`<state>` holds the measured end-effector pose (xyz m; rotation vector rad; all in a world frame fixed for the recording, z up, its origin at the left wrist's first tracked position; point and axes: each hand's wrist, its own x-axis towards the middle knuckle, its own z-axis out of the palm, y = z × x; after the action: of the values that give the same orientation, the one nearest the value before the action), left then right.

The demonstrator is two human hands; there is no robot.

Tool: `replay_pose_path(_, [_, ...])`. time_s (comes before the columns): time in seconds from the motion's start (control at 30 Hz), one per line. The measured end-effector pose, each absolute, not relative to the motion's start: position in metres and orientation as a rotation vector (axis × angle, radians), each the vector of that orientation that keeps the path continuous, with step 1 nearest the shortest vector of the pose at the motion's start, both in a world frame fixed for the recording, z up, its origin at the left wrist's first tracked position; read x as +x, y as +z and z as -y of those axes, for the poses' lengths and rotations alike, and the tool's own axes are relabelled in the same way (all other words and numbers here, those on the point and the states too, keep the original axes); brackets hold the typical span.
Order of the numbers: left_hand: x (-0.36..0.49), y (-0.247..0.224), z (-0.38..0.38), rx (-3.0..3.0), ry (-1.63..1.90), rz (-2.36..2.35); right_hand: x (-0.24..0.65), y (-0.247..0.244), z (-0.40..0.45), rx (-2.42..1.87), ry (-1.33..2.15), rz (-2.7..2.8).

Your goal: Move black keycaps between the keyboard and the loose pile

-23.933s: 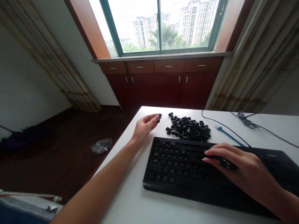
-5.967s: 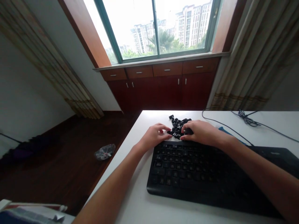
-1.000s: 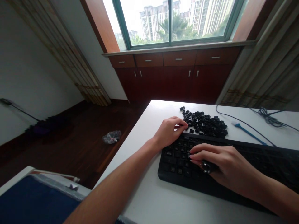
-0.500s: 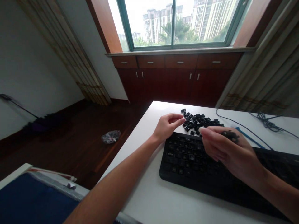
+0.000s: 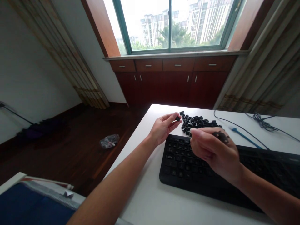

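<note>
My left hand [image 5: 162, 127] is raised just left of the pile, pinching a small black keycap [image 5: 178, 118] between thumb and fingers. A heap of several loose black keycaps [image 5: 198, 122] lies on the white table [image 5: 145, 193], behind the black keyboard [image 5: 180, 175]. My right hand [image 5: 213, 153] hovers over the keyboard, fingers curled and touching neither. A dark cluster of what look like keycaps [image 5: 220, 136] sits in its grip, partly hidden by the fingers.
A thin black cable [image 5: 236, 125] loops along the table's far side beside a blue plastic tool [image 5: 243, 133]. The table's left edge drops to a dark wooden floor, where a plastic bag [image 5: 109, 141] lies. A blue cloth item [image 5: 30, 207] fills the lower left.
My right hand has lifted off the keyboard, now holding the dark cluster higher. My left hand has drawn back from the pile and turned, with a keycap at its fingertips.
</note>
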<state>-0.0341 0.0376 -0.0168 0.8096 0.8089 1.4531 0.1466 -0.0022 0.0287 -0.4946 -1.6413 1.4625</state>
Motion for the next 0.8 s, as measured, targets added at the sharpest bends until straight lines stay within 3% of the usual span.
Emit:
replay_pose_path(0.13, [-0.031,-0.013,-0.033,0.875,1.361,-0.770,0.164,0.049,-0.015,-0.683,0.938,1.877])
replay_pose_path(0.3, [-0.030,-0.011,-0.029,0.974,1.280,-0.756,0.181,0.042,-0.045,-0.757,0.423,2.164])
replay_pose_path(0.8, [-0.026,-0.013,-0.023,1.046,1.230,-0.677,0.175,0.017,-0.043,-0.828,0.335,2.180])
